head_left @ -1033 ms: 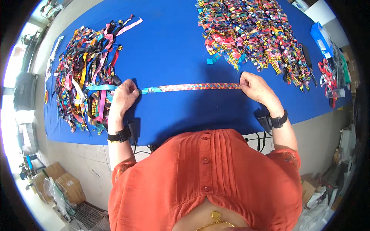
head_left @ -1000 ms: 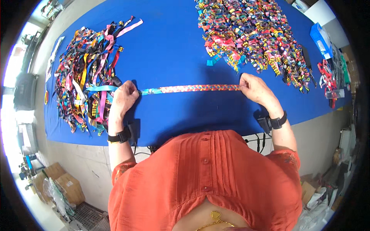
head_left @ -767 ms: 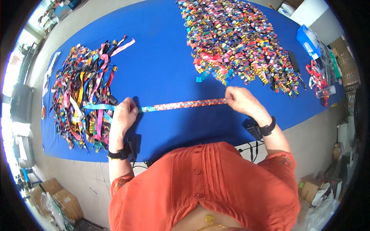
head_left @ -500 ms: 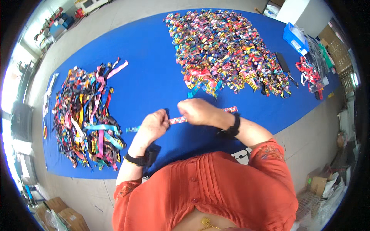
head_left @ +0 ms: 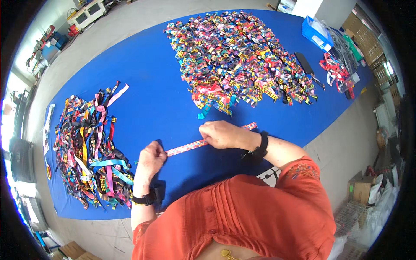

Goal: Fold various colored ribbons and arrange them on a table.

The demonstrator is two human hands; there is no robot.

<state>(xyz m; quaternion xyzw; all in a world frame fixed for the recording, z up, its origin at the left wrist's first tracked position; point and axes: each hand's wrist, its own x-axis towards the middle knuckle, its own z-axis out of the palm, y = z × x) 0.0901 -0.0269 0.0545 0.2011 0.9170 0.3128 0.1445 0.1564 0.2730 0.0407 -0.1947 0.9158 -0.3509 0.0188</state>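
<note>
A long patterned pink ribbon strap (head_left: pixel 187 147) lies stretched on the blue table cover (head_left: pixel 151 91). My left hand (head_left: pixel 151 158) pinches its left end. My right hand (head_left: pixel 222 134) grips the strap near its middle, with the right end (head_left: pixel 250 126) sticking out past my wrist. Both wrists wear black bands. A loose pile of colourful straps (head_left: pixel 89 147) lies to the left of my left hand. A bigger heap of folded colourful straps (head_left: pixel 242 65) lies beyond my right hand.
A blue tray (head_left: pixel 317 34) with white items stands at the far right corner, beside red straps (head_left: pixel 334 71) and a dark flat bar (head_left: pixel 304 63). Cardboard boxes and bags (head_left: pixel 368 195) sit on the floor at right. The table's near edge runs just before my body.
My right hand slid left along the strap from its right end to near its middle, closer to my left hand. The view tilted, and the heaps shifted within it.
</note>
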